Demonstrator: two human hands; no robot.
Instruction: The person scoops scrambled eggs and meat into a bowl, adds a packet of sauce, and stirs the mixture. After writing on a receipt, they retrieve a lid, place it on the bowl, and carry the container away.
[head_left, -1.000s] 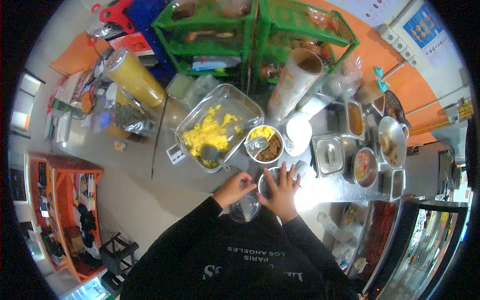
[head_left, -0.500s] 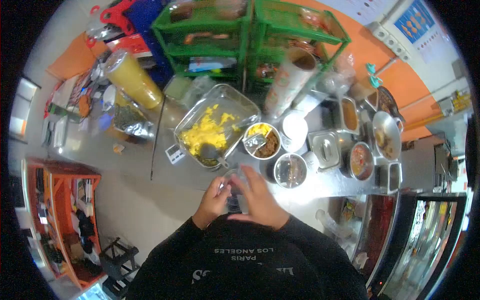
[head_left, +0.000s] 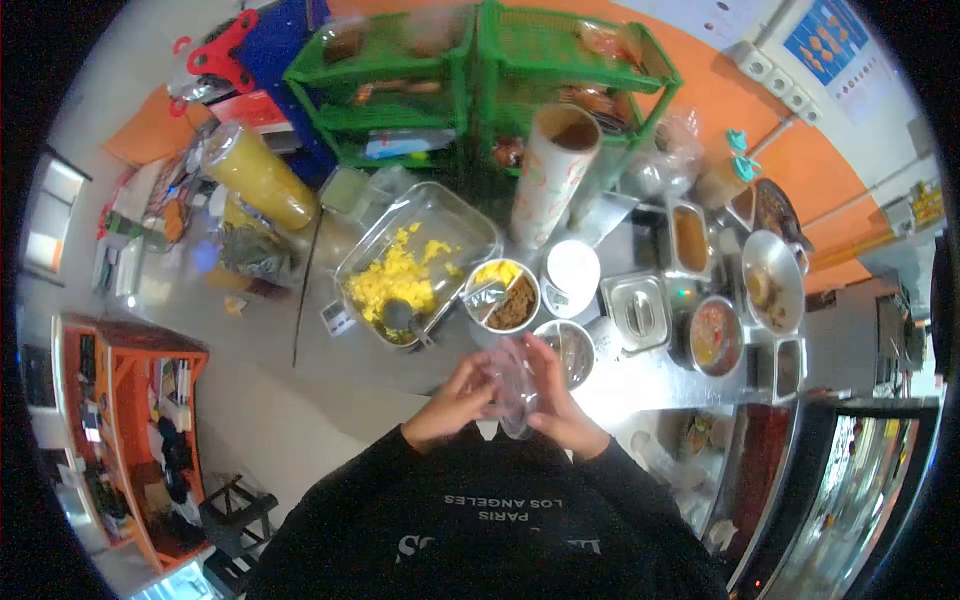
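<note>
Between my hands, in front of my chest, is a clear plastic piece (head_left: 515, 390), somewhat blurred. My left hand (head_left: 452, 402) grips its left side with curled fingers. On the other side my right hand (head_left: 566, 402) holds it with thumb and fingers. Just beyond stands a round container (head_left: 530, 318) of yellow food and brown filling, a small utensil resting inside. To its left, a glass tray (head_left: 470, 215) holds yellow scrambled food (head_left: 393, 282) and a dark spoon (head_left: 400, 316). A round metal container (head_left: 583, 375) lies partly behind my right hand.
Green racks (head_left: 475, 85) stand at the back, before them an upright printed roll (head_left: 555, 175). Right of it are a white round lid (head_left: 573, 266), a lidded metal pan (head_left: 637, 312), and a bowl of red food (head_left: 715, 335). A small timer (head_left: 337, 318) lies left.
The clear plastic piece has come up into fuller view between my hands. My hands have shifted right and spread around it. The camera view has moved slightly.
</note>
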